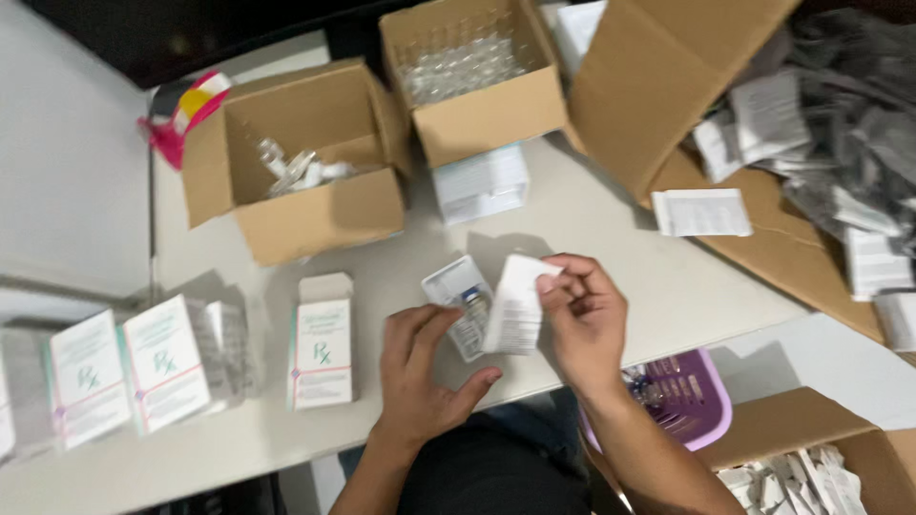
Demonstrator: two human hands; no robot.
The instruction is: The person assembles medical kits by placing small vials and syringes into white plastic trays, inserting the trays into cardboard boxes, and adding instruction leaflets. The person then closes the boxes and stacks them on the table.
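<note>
2 bare hands are working over a white table (611, 286), with small white cartons (322, 340) lying at the far left: the left hand (420, 372) is pinching a small glass vial (471, 315) in its clear plastic tray (448, 281), while the right hand (582, 319) is gripping a folded paper leaflet (515, 305) just beside it. The step looks like pairing vial and leaflet; next, both likely need sliding together into a stiff carton.

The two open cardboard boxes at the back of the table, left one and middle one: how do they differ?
The left cardboard box holds only a few loose clear pieces; the middle cardboard box is packed with rows of clear vials. The left one sits directly on the table, while the middle one rests on a white carton. Both are brown, with flaps open.
</note>
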